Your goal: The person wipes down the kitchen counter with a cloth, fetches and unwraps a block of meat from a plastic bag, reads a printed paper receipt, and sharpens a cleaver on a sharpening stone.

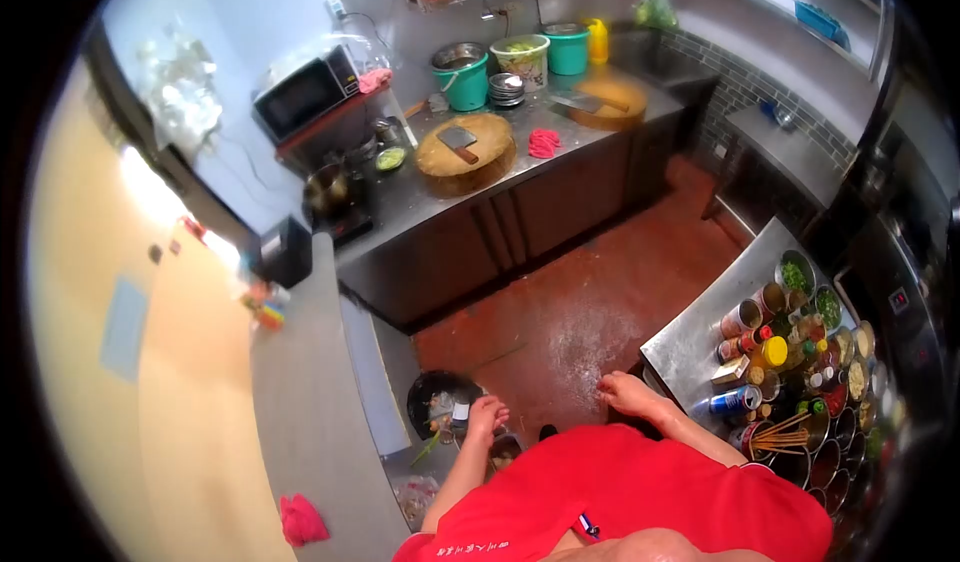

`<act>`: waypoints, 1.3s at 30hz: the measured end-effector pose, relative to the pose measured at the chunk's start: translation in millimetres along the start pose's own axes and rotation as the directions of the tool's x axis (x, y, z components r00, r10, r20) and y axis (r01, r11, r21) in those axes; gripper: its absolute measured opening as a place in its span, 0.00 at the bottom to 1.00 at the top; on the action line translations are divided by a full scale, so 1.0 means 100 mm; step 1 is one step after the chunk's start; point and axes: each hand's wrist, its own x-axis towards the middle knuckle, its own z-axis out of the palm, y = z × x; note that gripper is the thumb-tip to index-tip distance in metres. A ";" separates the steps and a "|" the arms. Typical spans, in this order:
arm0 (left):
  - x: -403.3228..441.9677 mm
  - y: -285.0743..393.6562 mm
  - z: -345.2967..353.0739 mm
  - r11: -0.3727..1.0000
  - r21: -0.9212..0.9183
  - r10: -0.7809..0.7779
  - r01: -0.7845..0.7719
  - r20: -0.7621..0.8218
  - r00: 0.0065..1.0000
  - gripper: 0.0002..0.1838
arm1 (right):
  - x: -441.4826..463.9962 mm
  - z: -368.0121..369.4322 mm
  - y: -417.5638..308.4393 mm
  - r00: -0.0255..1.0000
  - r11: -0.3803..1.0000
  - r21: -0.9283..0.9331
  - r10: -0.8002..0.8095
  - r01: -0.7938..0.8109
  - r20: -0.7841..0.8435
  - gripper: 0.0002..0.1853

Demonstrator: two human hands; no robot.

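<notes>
My left hand [487, 418] hangs in front of my red shirt, its fingers loosely bent and slightly apart. Nothing shows in it. Just beyond it stands a black bin [425, 394] with scraps and a plastic bag inside. My right hand [626, 394] is held out over the floor beside the corner of a steel table [685, 347], fingers half curled and seemingly holding nothing. A blue can [737, 400] and a container of chopsticks [775, 440] stand on that table, nearest to my right forearm.
Several seasoning bottles and bowls crowd the right table. Along the back counter [400, 237] are a round chopping block [435, 174] bearing a cleaver [457, 142], another block [610, 112], green buckets [465, 87] and a pink cloth [543, 143]. A long ledge [300, 402] runs along the left.
</notes>
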 end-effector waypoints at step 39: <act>6.41 5.38 3.86 0.185 0.714 0.659 -0.675 0.420 0.624 0.34 | 4.80 -2.76 2.33 0.786 0.816 0.362 0.555 -0.451 -0.273 0.15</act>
